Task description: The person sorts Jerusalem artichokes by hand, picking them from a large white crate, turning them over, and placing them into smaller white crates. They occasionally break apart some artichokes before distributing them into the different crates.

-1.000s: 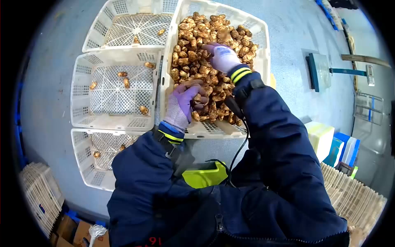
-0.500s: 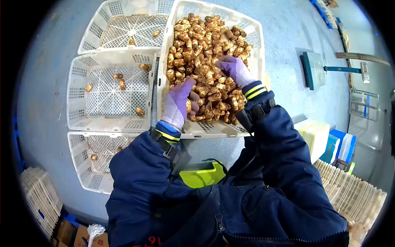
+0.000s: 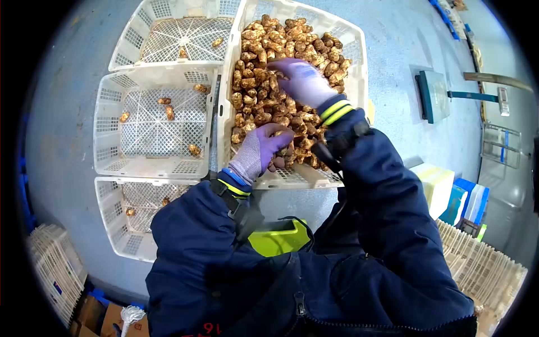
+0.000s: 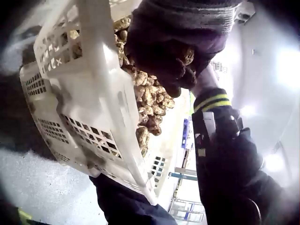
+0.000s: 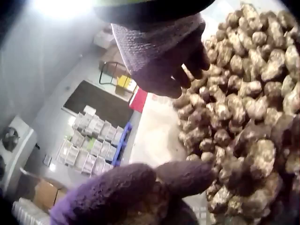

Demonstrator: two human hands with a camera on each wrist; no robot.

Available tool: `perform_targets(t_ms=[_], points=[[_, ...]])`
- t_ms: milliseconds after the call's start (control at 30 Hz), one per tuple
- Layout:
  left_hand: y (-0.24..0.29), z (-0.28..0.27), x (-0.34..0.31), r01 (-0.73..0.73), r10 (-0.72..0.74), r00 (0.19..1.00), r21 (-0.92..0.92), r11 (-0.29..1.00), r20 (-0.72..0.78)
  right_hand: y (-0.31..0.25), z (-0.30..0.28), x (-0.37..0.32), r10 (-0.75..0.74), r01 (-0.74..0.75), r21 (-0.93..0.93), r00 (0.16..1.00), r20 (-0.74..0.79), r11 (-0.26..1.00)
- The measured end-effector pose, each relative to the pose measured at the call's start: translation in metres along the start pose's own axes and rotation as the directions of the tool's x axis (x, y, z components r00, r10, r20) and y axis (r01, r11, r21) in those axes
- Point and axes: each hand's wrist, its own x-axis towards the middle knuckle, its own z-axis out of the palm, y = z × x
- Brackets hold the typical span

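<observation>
Stubby brown-and-cream mushrooms (image 3: 283, 40) are heaped in a large white plastic crate (image 3: 359, 45). My left hand (image 3: 258, 147), in a purple glove with a grey cuff, is at the crate's near left part. Its fingers grip one mushroom (image 4: 189, 55), partly covered by the glove; the right wrist view shows these purple fingers (image 5: 112, 190) in the foreground. My right hand (image 3: 303, 80), gloved as well, reaches over the middle of the heap with fingers extended to the left. In the right wrist view its fingertips (image 5: 199, 61) hang right at the heap, with nothing seen between them.
Left of the big crate stand smaller white crates, far (image 3: 137, 33), middle (image 3: 101, 135) and near (image 3: 112, 224), each with a few mushrooms. A platform scale (image 3: 433, 96) stands on the right floor. A yellow-green bin (image 3: 281, 240) is close to my body.
My right hand drew back to the right, then reached left over the heap again. My left hand stayed near the crate's near left part, its fingers shifting on the mushroom.
</observation>
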Motion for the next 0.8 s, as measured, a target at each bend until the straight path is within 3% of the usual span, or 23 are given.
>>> perform_targets(t_ms=[33,100,133,233,300,400,433,567,633,700,767,800], points=[[-0.002,-0.002,0.004,0.043,-0.044,0.999,0.036,0.998,0.03,-0.006,0.017,0.011,-0.274,0.273,-0.072,0.962,0.005,0.959],[-0.014,-0.008,0.012,0.073,-0.082,0.99,0.085,0.994,0.111,-0.014,0.045,0.024,-0.126,0.16,-0.201,0.977,0.169,0.966],[-0.018,-0.011,0.016,0.072,-0.076,0.991,0.038,0.997,0.109,-0.015,0.056,0.023,-0.092,0.115,-0.265,0.991,0.099,0.957],[-0.024,-0.008,0.023,0.069,-0.061,0.993,-0.075,0.995,0.103,-0.023,0.047,0.015,0.054,0.014,-0.359,0.983,0.178,0.933],[-0.019,-0.005,0.02,0.062,-0.057,0.997,-0.102,0.993,0.055,-0.014,0.052,0.011,0.101,-0.04,-0.41,0.986,0.129,0.911],[-0.018,-0.009,0.017,0.007,-0.004,1.0,-0.309,0.951,0.009,-0.004,0.049,0.002,0.176,-0.102,-0.431,0.975,0.134,0.897],[-0.021,-0.011,0.017,-0.019,0.022,1.0,-0.361,0.933,0.004,0.003,0.055,0.0,0.178,-0.128,-0.389,0.98,0.095,0.912],[-0.023,-0.012,0.019,-0.148,0.057,0.961,-0.329,0.933,-0.271,-0.004,0.071,-0.003,0.116,-0.124,-0.3,0.992,-0.045,0.946],[-0.022,-0.011,0.022,-0.095,-0.022,0.954,-0.372,0.923,-0.298,-0.008,0.077,0.004,0.199,-0.211,-0.26,0.977,-0.073,0.942],[-0.021,-0.012,0.023,-0.05,-0.064,0.952,-0.359,0.932,-0.3,-0.005,0.092,0.01,0.084,-0.162,-0.27,0.957,-0.279,0.949],[-0.023,-0.013,0.025,-0.078,-0.042,0.941,-0.336,0.939,-0.336,-0.022,0.077,0.019,0.044,-0.098,-0.231,0.973,-0.227,0.968],[-0.024,-0.014,0.027,-0.086,-0.047,0.937,-0.358,0.93,-0.347,-0.021,0.082,0.022,0.025,-0.092,-0.316,0.977,-0.21,0.944]])
